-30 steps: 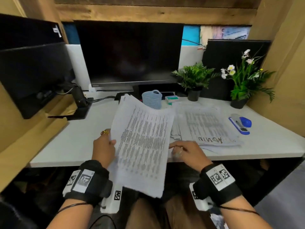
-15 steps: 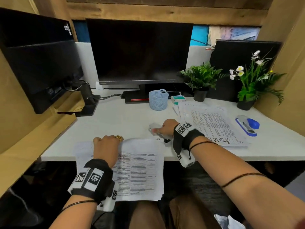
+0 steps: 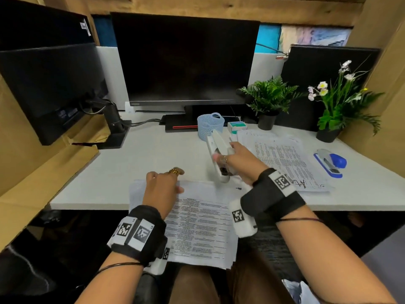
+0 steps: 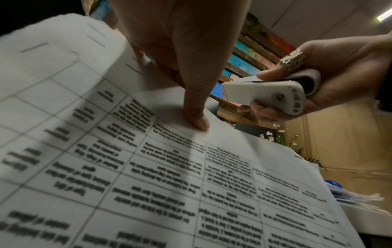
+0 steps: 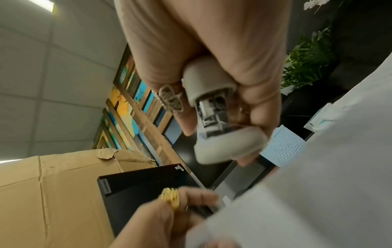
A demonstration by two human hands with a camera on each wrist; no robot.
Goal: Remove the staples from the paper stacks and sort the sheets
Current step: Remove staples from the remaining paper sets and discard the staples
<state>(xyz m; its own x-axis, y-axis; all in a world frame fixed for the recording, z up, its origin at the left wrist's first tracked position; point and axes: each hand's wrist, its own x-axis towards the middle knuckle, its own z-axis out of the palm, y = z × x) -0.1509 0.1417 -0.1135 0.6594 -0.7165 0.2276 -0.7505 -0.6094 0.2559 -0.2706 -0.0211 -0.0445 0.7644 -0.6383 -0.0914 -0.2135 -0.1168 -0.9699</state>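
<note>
Since half a second ago, our right hand [image 3: 235, 160] has lifted the white staple remover [image 3: 217, 155] off the worktop [image 3: 153, 154] and now holds it in the air, above and just right of the stapled stack [image 3: 201, 224]. Our left hand [image 3: 161, 189] has stayed on the stack's far left part.

The right grip is curled round the tool's hinged end, with thumb and fingers pinching its two arms. The left grip is spread, and its straight thumb [image 4: 196, 117] presses the top sheet flat.

The stack lies at the near edge of the worktop, and its near half hangs over our lap. Several staples [image 4: 34, 47] sit along its far left margin, just left of the pressing hand and well left of the tool.

We judge the paper to be light, limp and easy to tear at the staple holes, so it is best held flat close beside each staple. The tool looks rigid and light and is best squeezed near the middle of its arms. A second pile of sheets [image 3: 282, 159] lies to the right.
</note>
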